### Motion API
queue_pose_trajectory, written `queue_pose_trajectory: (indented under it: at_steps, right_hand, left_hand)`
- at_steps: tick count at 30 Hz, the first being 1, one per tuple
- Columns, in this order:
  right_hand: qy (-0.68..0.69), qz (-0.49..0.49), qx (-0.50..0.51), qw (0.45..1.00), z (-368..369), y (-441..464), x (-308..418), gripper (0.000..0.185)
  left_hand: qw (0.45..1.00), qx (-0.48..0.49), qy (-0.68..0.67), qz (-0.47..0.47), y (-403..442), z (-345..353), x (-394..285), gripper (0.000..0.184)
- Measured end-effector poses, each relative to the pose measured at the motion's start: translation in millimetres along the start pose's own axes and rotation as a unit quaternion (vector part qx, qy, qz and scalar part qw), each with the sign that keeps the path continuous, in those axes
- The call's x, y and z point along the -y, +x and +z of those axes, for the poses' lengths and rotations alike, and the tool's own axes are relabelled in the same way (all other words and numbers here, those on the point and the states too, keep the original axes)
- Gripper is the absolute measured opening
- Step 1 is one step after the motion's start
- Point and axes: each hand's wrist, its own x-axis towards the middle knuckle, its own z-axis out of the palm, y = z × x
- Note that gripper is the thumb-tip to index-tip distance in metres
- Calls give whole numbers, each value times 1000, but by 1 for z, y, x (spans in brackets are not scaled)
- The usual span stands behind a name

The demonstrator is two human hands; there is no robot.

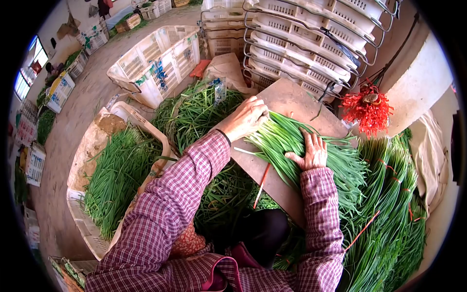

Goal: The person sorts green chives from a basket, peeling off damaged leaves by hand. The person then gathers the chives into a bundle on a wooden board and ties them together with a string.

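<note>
A loose bunch of garlic chives [284,141] lies across a brown board [287,95], its pale cut ends toward the left and its green leaves spilling off to the right. At the pale ends is my left hand [245,118], fingers curled in a pinch on some stalks; its fingertips are partly hidden. My right hand [312,151] lies flat on the green leaves, with thumb and fingers apart. A thin red tie strip [261,186] hangs over the board's near edge.
Tied chive bundles [384,209] fill the right side. A red bunch of ties [368,109] hangs above them. Left stands a tub of chives [114,175]; behind are a white crate [158,63] and stacked white crates [306,44]. Loose leaves [194,114] cover the floor beside the board.
</note>
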Motion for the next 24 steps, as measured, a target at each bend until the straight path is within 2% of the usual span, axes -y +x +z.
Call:
queue_pose_trajectory:
  at_steps: [3, 6, 8, 10, 11, 12, 14, 16, 17, 18, 21, 24]
  right_hand:
    - [1, 3, 9, 1000, -1, 0, -1, 100]
    - [-6, -3, -3, 1000, 0, 0, -1, 99]
    - [2, -1, -3, 1000, 0, -1, 0, 99]
    - [2, 2, 2, 1000, 0, -1, -1, 99]
    - [1, 5, 6, 1000, 0, -1, -1, 99]
    - [2, 4, 7, 1000, 1, -1, -1, 99]
    - [1, 1, 0, 1000, 2, -1, -1, 98]
    - [3, -2, -4, 1000, 1, -1, -1, 97]
    - [5, 0, -2, 1000, 1, -1, -1, 97]
    - [6, 3, -1, 1000, 1, -1, -1, 97]
    - [0, -2, -11, 1000, 2, -2, -1, 97]
    - [-2, -1, -5, 1000, 2, -1, -1, 97]
  left_hand:
    - [1000, -21, -10, -5, -2, 2, 2, 12]
    - [996, -55, 29, -64, -3, -6, 20, 12]
    - [983, -106, 24, -151, -7, -20, 35, 10]
    - [968, -135, 88, -192, -11, -39, 45, 16]
    - [962, -115, 95, -227, -13, -49, 47, 27]
    - [952, -42, 4, -302, -14, -62, 43, 38]
    - [937, 41, -55, -344, -17, -73, 33, 46]
    - [937, 88, -59, -333, -23, -73, 18, 44]
    - [940, 134, -85, -301, -28, -72, 18, 41]
    - [932, 152, -137, -298, -32, -72, 13, 46]
    - [919, 160, -174, -315, -46, -61, -3, 60]
    - [939, 113, -140, -294, -49, -37, -9, 56]
